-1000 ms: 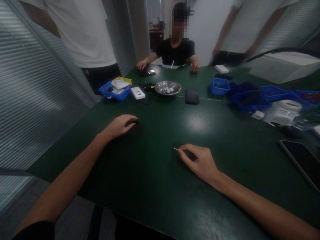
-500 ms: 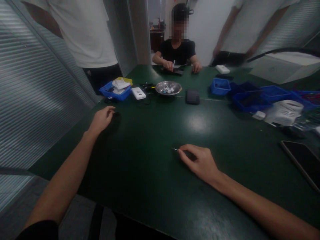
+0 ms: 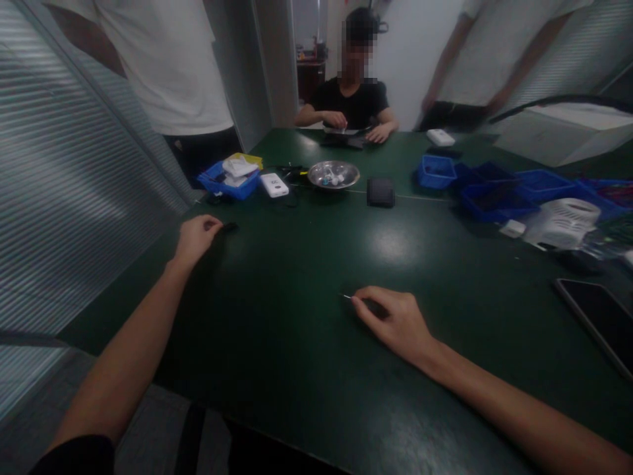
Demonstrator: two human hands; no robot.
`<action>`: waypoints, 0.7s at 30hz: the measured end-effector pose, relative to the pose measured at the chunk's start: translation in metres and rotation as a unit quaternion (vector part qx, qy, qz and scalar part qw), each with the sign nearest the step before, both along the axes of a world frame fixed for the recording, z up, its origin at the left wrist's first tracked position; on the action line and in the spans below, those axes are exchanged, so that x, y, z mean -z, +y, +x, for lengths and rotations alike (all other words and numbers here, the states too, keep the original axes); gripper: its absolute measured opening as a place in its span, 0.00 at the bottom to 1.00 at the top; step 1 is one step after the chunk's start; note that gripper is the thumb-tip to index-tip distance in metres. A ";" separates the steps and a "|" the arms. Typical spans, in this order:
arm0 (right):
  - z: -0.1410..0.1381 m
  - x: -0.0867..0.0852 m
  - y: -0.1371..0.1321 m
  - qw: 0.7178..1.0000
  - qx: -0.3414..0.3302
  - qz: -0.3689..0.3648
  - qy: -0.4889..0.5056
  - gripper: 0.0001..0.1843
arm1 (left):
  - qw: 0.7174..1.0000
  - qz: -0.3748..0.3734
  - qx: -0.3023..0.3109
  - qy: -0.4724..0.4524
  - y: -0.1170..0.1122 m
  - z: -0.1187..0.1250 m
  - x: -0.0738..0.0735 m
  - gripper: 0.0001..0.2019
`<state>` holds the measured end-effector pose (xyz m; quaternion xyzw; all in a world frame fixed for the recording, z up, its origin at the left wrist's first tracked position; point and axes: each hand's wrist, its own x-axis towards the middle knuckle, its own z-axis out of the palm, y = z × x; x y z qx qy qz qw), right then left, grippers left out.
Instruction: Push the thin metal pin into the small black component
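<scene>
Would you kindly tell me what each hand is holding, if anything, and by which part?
The right hand pinches a thin pale piece by one end. The left hand meets one end of a small dark object; whether it grips is unclear.

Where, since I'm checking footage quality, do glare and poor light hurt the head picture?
Head view: a pale glare patch on the green table beyond the right hand, a fainter one near the bottom edge; also head view: dim light, with the dark piece at the left hand nearly merging into the table.
</scene>
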<state>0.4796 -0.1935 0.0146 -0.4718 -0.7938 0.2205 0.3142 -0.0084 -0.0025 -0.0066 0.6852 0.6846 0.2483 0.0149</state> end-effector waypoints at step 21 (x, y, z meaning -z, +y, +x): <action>0.000 0.000 0.001 1.000 -0.003 -0.002 -0.006 0.13 | 0.997 -0.004 -0.016 -0.079 -0.011 0.045 -0.010 0.13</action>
